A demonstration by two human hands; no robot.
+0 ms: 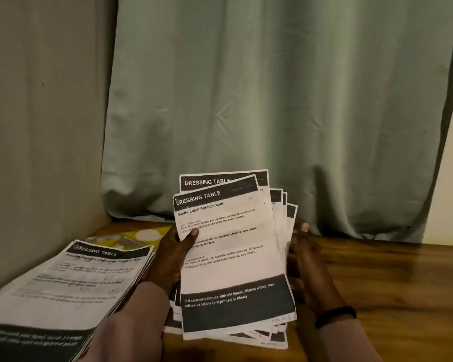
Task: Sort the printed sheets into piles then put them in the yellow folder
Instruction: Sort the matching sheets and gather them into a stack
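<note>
Piles [63, 283]: one; hands [170, 259]: two

Fanned printed sheets [233, 257] stand upright (second pile [63, 283] leftward).

Two bare hands, brownish long sleeves [131, 317], black beaded bracelet [335, 316] on right wrist

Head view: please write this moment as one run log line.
left hand: grips fanned sheets | right hand: supports their right edge | pile: at left, on yellow folder
</note>
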